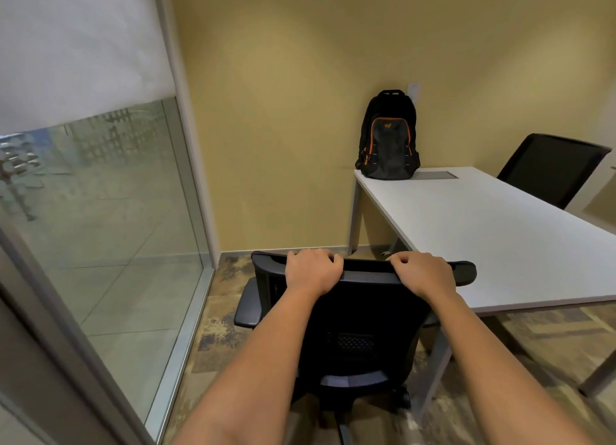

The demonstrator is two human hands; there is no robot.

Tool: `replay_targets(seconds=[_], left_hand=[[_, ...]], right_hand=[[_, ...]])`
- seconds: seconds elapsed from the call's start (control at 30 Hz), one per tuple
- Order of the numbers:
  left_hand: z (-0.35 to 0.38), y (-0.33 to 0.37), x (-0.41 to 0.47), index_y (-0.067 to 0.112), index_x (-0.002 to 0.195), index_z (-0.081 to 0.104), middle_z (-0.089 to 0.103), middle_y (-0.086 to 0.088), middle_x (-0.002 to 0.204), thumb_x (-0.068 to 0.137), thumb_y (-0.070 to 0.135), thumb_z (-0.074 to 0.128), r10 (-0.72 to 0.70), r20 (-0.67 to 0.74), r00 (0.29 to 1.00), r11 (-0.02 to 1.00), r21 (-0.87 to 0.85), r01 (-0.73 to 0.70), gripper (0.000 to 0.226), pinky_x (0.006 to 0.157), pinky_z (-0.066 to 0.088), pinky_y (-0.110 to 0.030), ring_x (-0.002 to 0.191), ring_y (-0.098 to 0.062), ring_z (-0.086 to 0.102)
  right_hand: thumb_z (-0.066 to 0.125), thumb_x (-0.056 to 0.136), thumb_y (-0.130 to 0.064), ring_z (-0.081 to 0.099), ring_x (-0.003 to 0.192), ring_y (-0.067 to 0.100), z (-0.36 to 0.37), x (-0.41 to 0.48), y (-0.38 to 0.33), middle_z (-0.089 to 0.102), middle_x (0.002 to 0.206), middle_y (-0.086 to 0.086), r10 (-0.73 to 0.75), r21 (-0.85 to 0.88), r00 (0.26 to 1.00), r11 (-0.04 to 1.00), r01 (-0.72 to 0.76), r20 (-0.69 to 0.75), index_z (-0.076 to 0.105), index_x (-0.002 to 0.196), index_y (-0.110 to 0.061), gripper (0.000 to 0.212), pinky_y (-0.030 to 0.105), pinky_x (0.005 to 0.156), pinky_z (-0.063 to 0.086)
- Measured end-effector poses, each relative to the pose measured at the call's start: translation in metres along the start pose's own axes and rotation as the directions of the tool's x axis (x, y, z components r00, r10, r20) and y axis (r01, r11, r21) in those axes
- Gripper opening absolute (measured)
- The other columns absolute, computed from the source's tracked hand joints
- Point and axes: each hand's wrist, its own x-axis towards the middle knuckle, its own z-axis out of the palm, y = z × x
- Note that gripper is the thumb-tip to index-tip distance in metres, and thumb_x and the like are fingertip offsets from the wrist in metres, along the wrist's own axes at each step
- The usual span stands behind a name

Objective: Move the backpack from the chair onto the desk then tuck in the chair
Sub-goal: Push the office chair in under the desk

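- Black mesh and dark plastic make up the office chair [350,318], which is seen from behind, standing at the near corner of the desk [483,238]; its seat is not under the desktop, and one armrest juts out to the left.
- The top rail of the backrest is gripped by the left hand [311,271]; the fingers [316,254] are curled over the front of the rail, and the palm is pressed on its rear edge.
- The same rail, further right, is clasped by the right hand [423,273]; its fingers [408,259] are folded over the top, so that both hands are closed on the chair and kept well apart.
- The black backpack [388,138], trimmed in orange, is stood upright on the far left corner of the white desktop, against the yellow wall [300,94].
- A second black chair [550,168] is seen at the far side of the desk.
- A glass partition [110,204] is set to the left; mottled carpet [220,328] is laid beneath the chair.
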Motion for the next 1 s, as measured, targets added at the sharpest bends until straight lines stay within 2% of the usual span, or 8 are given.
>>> replay_targets(seconds=[0.07, 0.13, 0.23, 0.3, 0.37, 0.5, 0.67, 1.0], left_hand=[[-0.003, -0.012, 0.011, 0.019, 0.1, 0.071, 0.071, -0.01, 0.096, 0.095, 0.035, 0.031, 0.009, 0.018, 1.0, 1.0, 0.003, -0.009, 0.043, 0.091, 0.035, -0.037, 0.085, -0.025, 0.055], [-0.005, -0.024, 0.024, 0.019, 0.103, 0.07, 0.071, -0.009, 0.097, 0.095, 0.036, 0.03, 0.018, 0.047, 0.999, 1.0, 0.015, -0.019, 0.044, 0.092, 0.036, -0.038, 0.089, -0.027, 0.058], [-0.006, -0.041, 0.045, 0.02, 0.104, 0.069, 0.07, -0.01, 0.098, 0.095, 0.036, 0.029, 0.039, 0.075, 0.996, 0.999, 0.031, -0.042, 0.044, 0.085, 0.035, -0.036, 0.088, -0.028, 0.057], [-0.007, -0.051, 0.059, 0.021, 0.107, 0.068, 0.07, -0.01, 0.101, 0.095, 0.036, 0.03, 0.05, 0.079, 0.996, 0.998, 0.037, -0.053, 0.043, 0.084, 0.034, -0.035, 0.091, -0.028, 0.056], [-0.008, -0.061, 0.074, 0.022, 0.111, 0.068, 0.07, -0.01, 0.105, 0.095, 0.036, 0.031, 0.063, 0.08, 0.995, 0.997, 0.041, -0.066, 0.042, 0.086, 0.034, -0.035, 0.098, -0.029, 0.058], [-0.008, -0.073, 0.106, 0.022, 0.109, 0.069, 0.07, -0.009, 0.105, 0.094, 0.035, 0.033, 0.093, 0.071, 0.993, 0.994, 0.048, -0.097, 0.04, 0.084, 0.032, -0.034, 0.099, -0.028, 0.059], [-0.001, -0.084, 0.149, 0.023, 0.108, 0.069, 0.071, -0.008, 0.099, 0.094, 0.037, 0.033, 0.126, 0.061, 0.99, 0.989, 0.066, -0.13, 0.041, 0.084, 0.033, -0.035, 0.095, -0.028, 0.061], [0.004, -0.124, 0.263, 0.023, 0.107, 0.069, 0.071, -0.008, 0.098, 0.095, 0.037, 0.033, 0.177, 0.072, 0.982, 0.98, 0.078, -0.183, 0.04, 0.077, 0.029, -0.033, 0.094, -0.028, 0.06]], right_hand=[[0.033, 0.099, -0.031, 0.059, 0.068, 0.019, 0.005, 0.008, -0.011, 0.066, 0.074, 0.005, 0.021, -0.005, 1.0, 1.0, -0.021, -0.014, 0.067, 0.085, -0.014, 0.041, 0.034, 0.08, 0.049], [0.032, 0.098, -0.031, 0.057, 0.067, 0.018, 0.011, 0.016, -0.023, 0.062, 0.07, 0.002, 0.04, -0.008, 0.999, 0.999, -0.04, -0.014, 0.067, 0.084, -0.013, 0.042, 0.036, 0.083, 0.049], [0.03, 0.1, -0.033, 0.061, 0.076, 0.02, 0.02, 0.028, -0.038, 0.069, 0.082, 0.005, 0.052, -0.024, 0.998, 0.998, -0.053, -0.018, 0.069, 0.09, -0.016, 0.044, 0.039, 0.088, 0.049], [0.028, 0.1, -0.033, 0.064, 0.083, 0.023, 0.026, 0.039, -0.046, 0.071, 0.09, 0.007, 0.044, -0.059, 0.999, 0.997, -0.045, -0.025, 0.069, 0.096, -0.017, 0.045, 0.037, 0.085, 0.049], [0.026, 0.1, -0.034, 0.064, 0.085, 0.024, 0.031, 0.051, -0.053, 0.071, 0.092, 0.006, 0.038, -0.081, 0.999, 0.996, -0.039, -0.015, 0.069, 0.098, -0.019, 0.045, 0.037, 0.085, 0.048], [0.023, 0.101, -0.033, 0.063, 0.088, 0.024, 0.035, 0.082, -0.063, 0.07, 0.096, 0.007, 0.048, -0.097, 0.998, 0.994, -0.043, 0.047, 0.066, 0.103, -0.018, 0.045, 0.036, 0.085, 0.043], [0.017, 0.101, -0.036, 0.059, 0.105, 0.024, 0.044, 0.124, -0.072, 0.067, 0.116, 0.004, 0.079, -0.145, 0.993, 0.987, -0.065, 0.091, 0.062, 0.116, -0.028, 0.048, 0.04, 0.099, 0.04], [0.012, 0.1, -0.036, 0.052, 0.117, 0.031, 0.073, 0.228, -0.104, 0.06, 0.13, 0.008, 0.119, -0.169, 0.989, 0.98, -0.103, 0.088, 0.057, 0.127, -0.024, 0.054, 0.041, 0.094, 0.035]])
